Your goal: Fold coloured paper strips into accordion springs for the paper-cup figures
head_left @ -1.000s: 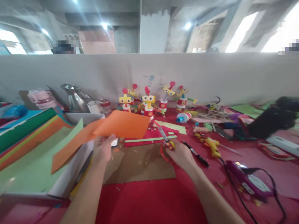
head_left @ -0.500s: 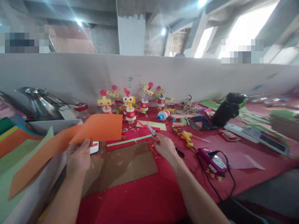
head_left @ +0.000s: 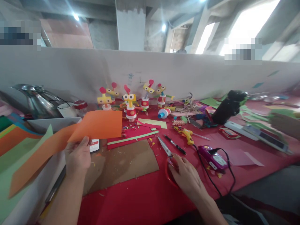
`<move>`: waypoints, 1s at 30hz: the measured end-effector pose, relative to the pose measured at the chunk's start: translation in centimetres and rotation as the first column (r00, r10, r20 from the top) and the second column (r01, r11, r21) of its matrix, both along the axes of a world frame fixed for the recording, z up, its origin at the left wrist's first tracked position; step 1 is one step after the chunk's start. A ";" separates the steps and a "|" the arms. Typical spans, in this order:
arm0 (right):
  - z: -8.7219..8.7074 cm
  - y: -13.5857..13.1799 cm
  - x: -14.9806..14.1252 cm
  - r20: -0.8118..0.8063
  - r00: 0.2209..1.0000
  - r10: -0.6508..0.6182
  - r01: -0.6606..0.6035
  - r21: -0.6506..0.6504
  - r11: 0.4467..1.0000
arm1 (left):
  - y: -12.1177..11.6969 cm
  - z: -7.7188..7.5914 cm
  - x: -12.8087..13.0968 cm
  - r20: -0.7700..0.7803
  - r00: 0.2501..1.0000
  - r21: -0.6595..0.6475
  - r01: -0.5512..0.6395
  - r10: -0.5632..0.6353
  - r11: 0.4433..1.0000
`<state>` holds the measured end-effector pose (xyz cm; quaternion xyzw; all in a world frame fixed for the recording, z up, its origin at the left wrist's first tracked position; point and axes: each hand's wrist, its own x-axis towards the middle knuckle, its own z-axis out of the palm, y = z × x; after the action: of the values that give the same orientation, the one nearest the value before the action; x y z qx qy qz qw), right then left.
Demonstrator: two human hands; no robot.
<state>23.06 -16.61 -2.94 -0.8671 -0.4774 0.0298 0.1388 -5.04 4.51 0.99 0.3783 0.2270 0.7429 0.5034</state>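
Orange paper (head_left: pixel 100 125) raised above the left side of the tabletop (head_left: pixel 131 203), pinched between thumb and fingers of the left hand (head_left: pixel 78 157). Right hand (head_left: pixel 187 176) curled at the red handles of the scissors (head_left: pixel 165 147); blades look together, tip pointing away, just right of the brown cardboard (head_left: pixel 131 162). Past these: black pen (head_left: pixel 175 144), yellow glue gun (head_left: pixel 187 137). Farther: several red-and-yellow figures (head_left: pixel 130 111) standing near the white partition (head_left: pixel 192 72).

A red-covered counter (head_left: pixel 131 201) carries a brown board (head_left: pixel 138 159), black pen (head_left: pixel 175 144), yellow glue gun (head_left: pixel 188 137), purple socket block (head_left: pixel 206 153) and several toy figures (head_left: pixel 131 111).
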 end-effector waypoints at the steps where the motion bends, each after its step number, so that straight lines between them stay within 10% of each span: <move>1: 0.0 -0.2 0.0 0.015 1.000 -0.003 0.003 -0.015 1.000 | 0.0 0.0 0.0 -0.006 1.000 0.011 0.000 0.000 1.000; 21: -0.1 1.4 -0.1 0.417 0.905 -0.079 0.067 0.044 0.997 | -1.2 -1.0 1.4 -0.275 0.960 0.008 0.058 -0.054 0.998; 27: 0.5 1.4 0.2 0.245 0.962 -0.120 0.067 0.212 0.975 | -2.4 -1.2 2.7 -0.326 0.936 0.004 0.138 -0.129 0.990; 30: 1.3 3.0 -1.2 -0.155 0.979 0.134 -0.039 0.499 0.865 | -3.6 -1.0 3.5 -0.311 0.921 -0.045 0.233 -0.236 0.971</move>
<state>21.91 -13.59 -1.63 -0.7740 -0.4926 -0.0068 0.3978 -1.55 0.88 -0.02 0.5143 0.2599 0.6069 0.5474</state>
